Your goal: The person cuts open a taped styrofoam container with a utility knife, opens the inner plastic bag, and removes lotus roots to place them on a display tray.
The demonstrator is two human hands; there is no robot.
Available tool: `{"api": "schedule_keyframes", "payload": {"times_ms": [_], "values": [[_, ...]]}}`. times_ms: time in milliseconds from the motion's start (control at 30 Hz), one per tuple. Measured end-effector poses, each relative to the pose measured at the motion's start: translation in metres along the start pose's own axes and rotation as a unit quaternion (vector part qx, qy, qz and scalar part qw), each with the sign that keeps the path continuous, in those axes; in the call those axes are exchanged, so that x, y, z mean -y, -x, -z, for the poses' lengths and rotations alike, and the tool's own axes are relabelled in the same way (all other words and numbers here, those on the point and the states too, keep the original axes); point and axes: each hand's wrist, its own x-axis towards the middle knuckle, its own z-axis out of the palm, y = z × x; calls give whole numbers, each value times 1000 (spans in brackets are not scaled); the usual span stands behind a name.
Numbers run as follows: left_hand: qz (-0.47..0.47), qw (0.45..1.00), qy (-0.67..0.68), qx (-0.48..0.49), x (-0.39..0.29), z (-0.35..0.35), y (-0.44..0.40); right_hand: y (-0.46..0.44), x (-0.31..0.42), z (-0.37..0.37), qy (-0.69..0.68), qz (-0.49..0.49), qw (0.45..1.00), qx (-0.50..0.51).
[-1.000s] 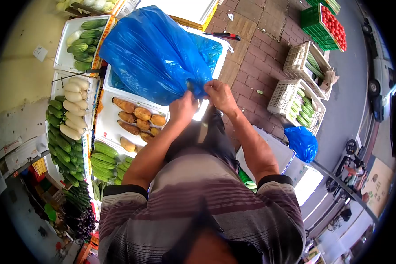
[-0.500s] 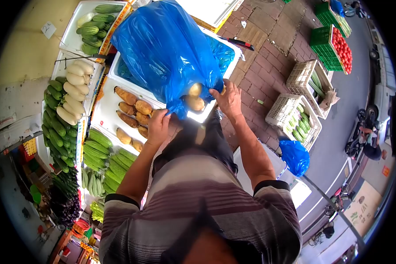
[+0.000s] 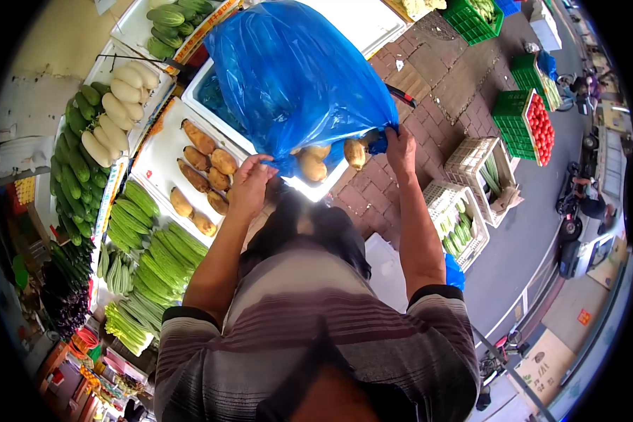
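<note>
A large blue plastic bag (image 3: 288, 77) is spread wide at its mouth, which faces my body. My left hand (image 3: 252, 184) pinches the left edge of the mouth, and my right hand (image 3: 401, 150) grips the right edge. Several brown potato-like vegetables (image 3: 312, 167) show in the opening, one of them near the right edge. Under the bag lies a white foam box (image 3: 197, 88) lined with blue plastic. Left of my left hand, several brown root pieces (image 3: 224, 162) lie in a white tray (image 3: 151, 163).
Cucumbers (image 3: 77, 156), pale long gourds (image 3: 112, 123) and green ridged gourds (image 3: 165, 260) fill the stall on the left. On the right stand white crates (image 3: 464, 158) and a green crate of tomatoes (image 3: 510, 125) by the road. A red-black tool (image 3: 401, 96) sticks out beside the bag.
My hands have moved apart, and the bag's mouth has opened from gathered to wide, showing the brown vegetables. The camera view has turned, shifting the crates and the stall.
</note>
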Motion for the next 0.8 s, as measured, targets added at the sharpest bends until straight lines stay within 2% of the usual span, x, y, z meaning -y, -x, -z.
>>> {"api": "schedule_keyframes", "payload": {"times_ms": [33, 167, 267, 300, 333, 400, 433, 533, 600, 667, 733, 800], "values": [[21, 999, 45, 16, 1, -1, -1, -6, -5, 0, -3, 0, 1000, 5], [54, 995, 63, 60, -12, -13, 13, -29, -35, 0, -29, -4, 999, 15], [83, 984, -142, 66, -11, -4, 26, -32, -62, -10, -17, -4, 998, 64], [75, 951, -296, 40, -23, -25, 33, -28, -66, -14, -17, -1, 997, 70], [36, 932, -359, 37, -12, -24, 33, -26, -70, -12, -12, 7, 997, 74], [75, 905, -418, 31, -15, -29, 32, -23, -67, -9, -6, 30, 996, 83], [41, 927, -372, 7, -13, -30, 31, -12, -56, -6, -40, 57, 997, 32], [-66, 965, -247, -56, -7, -35, 23, 27, -26, 9, -10, 181, 977, -109], [-57, 973, -208, -87, -4, -49, 26, 63, -6, 6, -52, 163, 983, 60], [-46, 963, -260, -56, 10, -49, 28, 87, 15, -14, -47, 256, 952, 163], [-22, 948, -313, -44, 18, -59, 39, 84, 26, -49, -23, 356, 928, 108], [-8, 942, -327, -71, 24, -68, 52, 65, 38, -74, 24, 339, 936, 90]]}}
